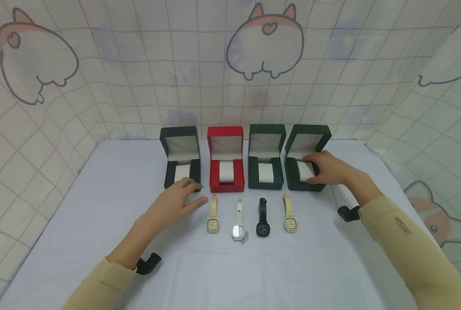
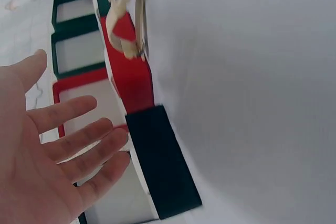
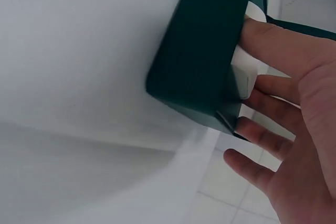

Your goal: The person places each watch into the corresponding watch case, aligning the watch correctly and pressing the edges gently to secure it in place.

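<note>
In the head view, my right hand [image 1: 329,168] reaches into the rightmost green watch box [image 1: 292,178]. Its thumb and fingers pinch the white watch cushion [image 1: 305,171] at its two ends, the cushion sitting in the box. My left hand [image 1: 172,201] hovers by the front of the dark watch box [image 1: 169,172], fingers spread and holding nothing. The left wrist view shows that palm and its straight fingers [image 2: 79,145] beside the open boxes. Nearest to the left fingertips lies a gold watch [image 1: 212,224] with a pale strap.
Between the outer boxes stand a red watch box [image 1: 215,185] and another green box [image 1: 253,181], lids up, white cushions inside. A silver watch [image 1: 238,231], a black watch [image 1: 263,228] and a second gold watch [image 1: 290,223] lie in front on the white-covered table [image 1: 253,275].
</note>
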`<state>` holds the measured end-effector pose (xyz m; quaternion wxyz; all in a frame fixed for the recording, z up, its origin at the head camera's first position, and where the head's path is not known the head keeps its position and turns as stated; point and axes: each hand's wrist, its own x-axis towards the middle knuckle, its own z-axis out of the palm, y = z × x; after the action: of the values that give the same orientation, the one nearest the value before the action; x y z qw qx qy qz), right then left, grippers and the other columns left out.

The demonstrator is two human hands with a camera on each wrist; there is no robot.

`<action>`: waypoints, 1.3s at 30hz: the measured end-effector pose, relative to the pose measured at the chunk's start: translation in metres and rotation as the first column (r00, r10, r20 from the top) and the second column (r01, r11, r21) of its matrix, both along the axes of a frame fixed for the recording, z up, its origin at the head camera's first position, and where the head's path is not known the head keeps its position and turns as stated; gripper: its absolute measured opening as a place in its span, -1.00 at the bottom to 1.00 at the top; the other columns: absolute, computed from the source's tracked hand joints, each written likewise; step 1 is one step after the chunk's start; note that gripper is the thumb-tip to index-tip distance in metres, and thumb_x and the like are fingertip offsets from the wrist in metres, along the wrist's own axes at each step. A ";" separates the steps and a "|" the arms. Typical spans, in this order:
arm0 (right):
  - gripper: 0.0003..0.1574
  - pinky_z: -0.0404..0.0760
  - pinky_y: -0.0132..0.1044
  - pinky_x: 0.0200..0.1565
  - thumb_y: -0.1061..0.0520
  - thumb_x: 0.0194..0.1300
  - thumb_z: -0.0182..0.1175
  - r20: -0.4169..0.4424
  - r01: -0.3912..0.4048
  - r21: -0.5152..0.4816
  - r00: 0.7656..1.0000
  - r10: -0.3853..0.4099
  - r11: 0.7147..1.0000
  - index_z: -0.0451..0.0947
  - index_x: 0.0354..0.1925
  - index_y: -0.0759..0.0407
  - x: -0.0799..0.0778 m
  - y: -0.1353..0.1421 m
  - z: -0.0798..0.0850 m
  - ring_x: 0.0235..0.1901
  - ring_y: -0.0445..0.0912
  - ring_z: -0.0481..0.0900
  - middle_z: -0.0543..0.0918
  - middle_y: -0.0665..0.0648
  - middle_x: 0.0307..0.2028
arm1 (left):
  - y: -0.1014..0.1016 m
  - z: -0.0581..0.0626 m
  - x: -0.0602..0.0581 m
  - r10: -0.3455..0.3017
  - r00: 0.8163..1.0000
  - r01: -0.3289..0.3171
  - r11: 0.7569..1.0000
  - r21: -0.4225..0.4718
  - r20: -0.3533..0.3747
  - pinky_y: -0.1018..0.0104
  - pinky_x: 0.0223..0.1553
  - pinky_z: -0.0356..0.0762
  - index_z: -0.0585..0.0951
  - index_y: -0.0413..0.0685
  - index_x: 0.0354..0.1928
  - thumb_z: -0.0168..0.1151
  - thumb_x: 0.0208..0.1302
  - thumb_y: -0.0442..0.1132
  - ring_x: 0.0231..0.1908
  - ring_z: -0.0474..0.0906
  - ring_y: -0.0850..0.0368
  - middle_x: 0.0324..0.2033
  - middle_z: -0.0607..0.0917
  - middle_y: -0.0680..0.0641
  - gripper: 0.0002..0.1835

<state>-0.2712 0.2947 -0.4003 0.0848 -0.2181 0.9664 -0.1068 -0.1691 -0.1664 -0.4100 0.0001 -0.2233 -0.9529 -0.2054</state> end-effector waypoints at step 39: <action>-0.08 0.55 0.29 0.12 0.16 0.13 0.45 0.006 0.054 -0.094 0.999 -0.053 0.994 0.23 0.33 0.41 0.004 -0.008 0.007 0.08 0.29 0.43 0.30 0.42 0.20 | 0.036 -0.021 0.009 0.060 0.966 -0.060 0.998 -0.005 0.253 0.29 -0.30 0.53 0.69 -0.11 -0.18 0.55 0.17 0.01 -0.34 0.45 0.16 -0.37 0.55 0.04 -0.63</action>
<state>-0.2674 0.2862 -0.3932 0.0732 -0.1956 0.9656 -0.1549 -0.1600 -0.1301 -0.4312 -0.1150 -0.1664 -0.9511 -0.2333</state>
